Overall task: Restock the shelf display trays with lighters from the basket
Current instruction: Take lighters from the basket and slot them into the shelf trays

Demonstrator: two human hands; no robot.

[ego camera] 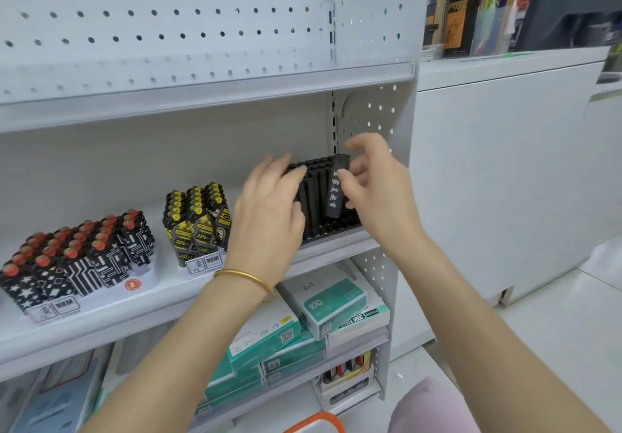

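Red-capped lighters [77, 264]: far left of the middle shelf [161, 298], packed upright in a white tray, black-and-white patterned bodies.
Yellow-capped lighters [198, 220]: next tray to the right, upright, well apart from the hands' tray.
Left hand [269, 210]: fingers nearly straight, laid over the top left of the black lighters [314, 193], thumb against their front; pressing, not clenched. Gold bangle [245, 279] on the wrist.
Black tray [333, 227]: right end of the middle shelf, back rows filled, front slots bare.
Single black lighter [336, 193]: tilted slightly, white markings, its lower end just above the tray's front slots.
Right hand [373, 190]: thumb and fingers pinch that lighter, index finger lifted free.
Teal boxes [333, 301]: stacked on the shelf below.
Basket [316, 420]: only an orange rim shows at the bottom edge.
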